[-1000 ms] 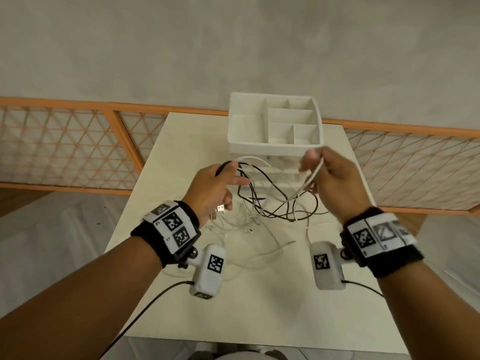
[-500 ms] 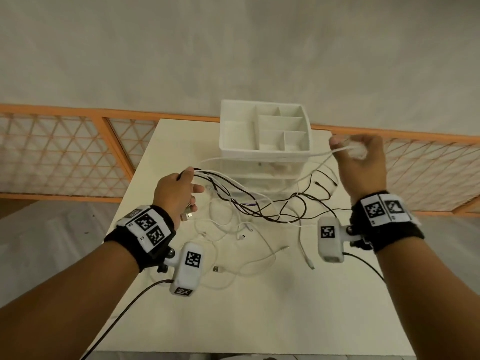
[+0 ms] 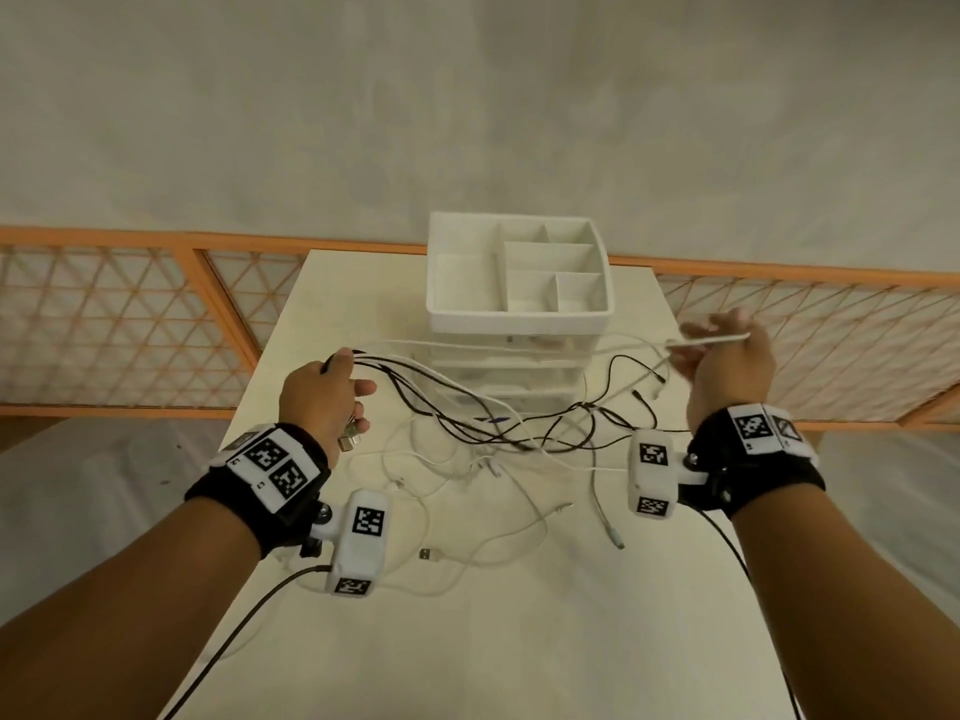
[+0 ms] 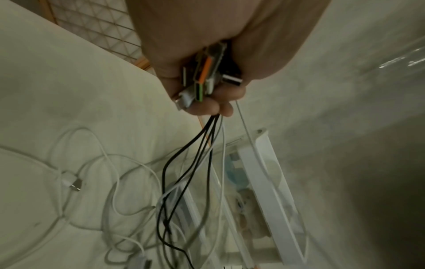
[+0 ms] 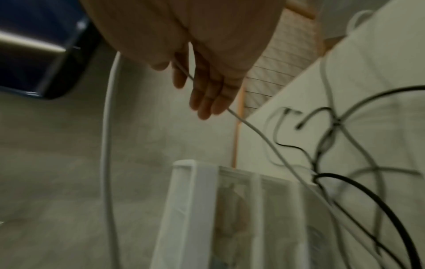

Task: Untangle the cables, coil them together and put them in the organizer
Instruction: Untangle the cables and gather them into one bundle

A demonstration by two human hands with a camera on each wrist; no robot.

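Observation:
My left hand [image 3: 332, 392] grips a bundle of black cables [image 3: 467, 418] and white ones by their USB plug ends [image 4: 202, 80], held above the table's left side. The strands sag to the right in a tangle in front of the white organizer [image 3: 519, 319]. My right hand [image 3: 719, 356] is raised at the right of the organizer and pinches one white cable [image 3: 519, 345], which runs taut back to the left hand. In the right wrist view that cable [image 5: 253, 127] lies under the thumb and across the fingers [image 5: 207, 102].
Loose white cables [image 3: 467, 491] and a USB plug [image 3: 427, 554] lie on the pale table [image 3: 519, 641]. An orange lattice railing [image 3: 104, 330] runs behind it. The organizer's top compartments hold nothing; clear drawers sit below. A dark blue object [image 5: 34, 63] shows off the table's right.
Both hands have moved apart: the right hand drew the white cable up and to the right, the left hand shifted left, and the bundle now stretches across in front of the organizer.

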